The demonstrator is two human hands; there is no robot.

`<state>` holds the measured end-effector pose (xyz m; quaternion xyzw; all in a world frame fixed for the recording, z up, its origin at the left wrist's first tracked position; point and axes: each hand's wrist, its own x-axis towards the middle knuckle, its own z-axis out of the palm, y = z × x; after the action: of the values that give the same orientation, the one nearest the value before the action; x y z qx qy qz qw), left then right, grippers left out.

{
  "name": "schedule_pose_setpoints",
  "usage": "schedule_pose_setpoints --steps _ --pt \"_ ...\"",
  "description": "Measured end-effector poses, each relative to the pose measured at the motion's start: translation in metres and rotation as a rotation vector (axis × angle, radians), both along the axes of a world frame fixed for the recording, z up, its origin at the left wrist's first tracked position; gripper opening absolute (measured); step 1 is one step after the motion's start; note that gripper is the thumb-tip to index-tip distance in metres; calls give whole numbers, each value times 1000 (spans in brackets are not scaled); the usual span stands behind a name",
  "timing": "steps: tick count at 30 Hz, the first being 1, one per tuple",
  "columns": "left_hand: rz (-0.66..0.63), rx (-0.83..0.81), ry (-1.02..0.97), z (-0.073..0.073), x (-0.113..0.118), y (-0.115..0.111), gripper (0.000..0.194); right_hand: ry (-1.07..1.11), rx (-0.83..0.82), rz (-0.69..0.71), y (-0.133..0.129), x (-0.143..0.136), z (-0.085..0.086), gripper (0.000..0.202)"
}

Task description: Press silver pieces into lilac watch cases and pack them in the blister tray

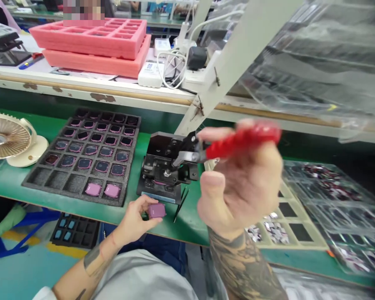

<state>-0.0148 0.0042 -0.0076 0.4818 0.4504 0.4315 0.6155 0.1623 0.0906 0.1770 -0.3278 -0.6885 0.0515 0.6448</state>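
Observation:
My left hand (140, 214) pinches a small purple watch case (157, 211) between thumb and fingers, just in front of a black clamping fixture (165, 166). My right hand (240, 183), blurred, is at the raised red handle (243, 139) of the fixture's toggle clamp, fingers curled behind it and thumb held apart below. A purple edge shows under the clamp plate; the rest of that piece is hidden. Dark tweezers (181, 204) lie on the green bench to the right of the held case. Left of the fixture, a grey foam tray (76, 183) carries rows of watch cases, two of them pink side up.
A beige fan (28, 143) stands far left. On the right are a cream compartment tray (314, 233) and clear plastic trays (328, 208) with small parts. A slanted white post (231, 62) rises behind the fixture. Pink foam trays (90, 46) sit on the shelf.

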Motion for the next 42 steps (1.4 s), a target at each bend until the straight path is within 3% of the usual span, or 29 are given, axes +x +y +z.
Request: schedule_pose_setpoints --steps 2,5,9,11,13,16,19,24,28,32,37,40,42 --pt "24 -11 -28 5 -3 -4 42 109 36 -86 -12 -1 -14 60" --pt "65 57 53 14 -14 -13 37 72 -42 -135 -39 6 -67 38" --pt "127 346 347 25 -28 -22 33 -358 -329 -33 -67 19 -145 45" --pt "117 463 409 27 -29 -21 34 -526 -415 -40 -63 17 -169 54" --pt "100 564 446 28 -25 -18 35 -630 -520 -41 -49 12 -180 56" --pt "103 662 492 27 -21 -14 36 -660 -619 -60 -26 3 -184 49" --pt "124 703 590 26 -23 -11 40 -589 -624 -79 -26 -1 -179 40" --pt "124 812 955 25 -17 14 42 -209 -634 -111 -78 6 -174 44" --pt "36 847 1181 20 8 44 32 -143 -646 -178 -111 20 -176 45" --pt "-8 846 1187 14 23 56 34 -164 -652 -215 -123 33 -181 44" --pt "-75 849 1157 11 18 47 42 -134 -654 -195 -125 35 -184 45" --pt "-30 872 1160 10 18 40 44 -133 -619 -147 -119 30 -180 45" --pt "43 922 1148 8 18 37 35 -138 -594 -123 -114 26 -177 46"
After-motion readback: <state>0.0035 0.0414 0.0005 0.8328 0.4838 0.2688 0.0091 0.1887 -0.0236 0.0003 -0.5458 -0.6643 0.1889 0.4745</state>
